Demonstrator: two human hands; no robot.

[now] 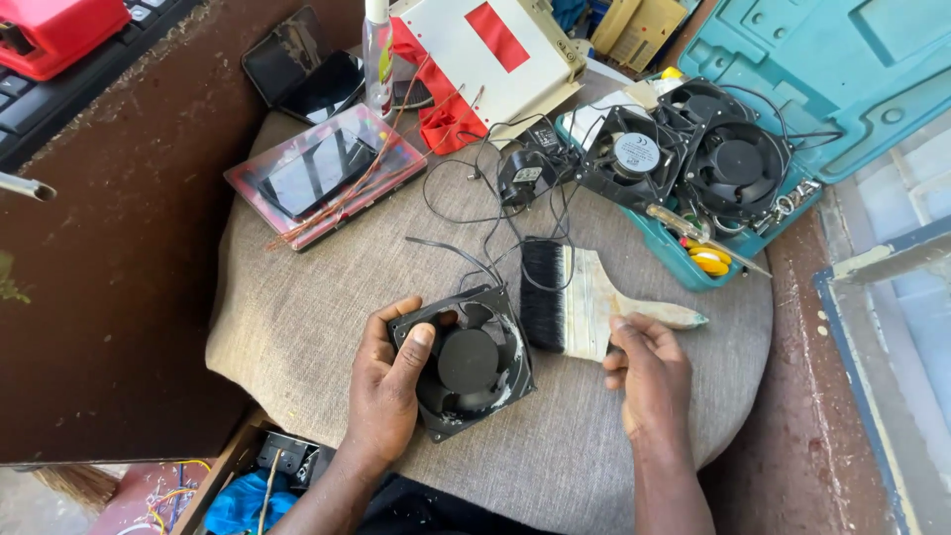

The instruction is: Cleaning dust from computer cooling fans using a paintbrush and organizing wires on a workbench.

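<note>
Gripped at its left rim by the left hand (388, 381), thumb across the frame: a black cooling fan (466, 361), flat on the cloth-covered stool (297, 327) near its front edge. Just beside it, under the half-curled fingertips of the right hand (646, 372): a wide paintbrush (584, 300), touched but not clasped.

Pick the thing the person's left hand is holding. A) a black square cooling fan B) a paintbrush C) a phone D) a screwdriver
A: the left hand grips the black square fan by its frame, thumb over the rim, while the paintbrush lies on the cushion by the right hand.
</note>
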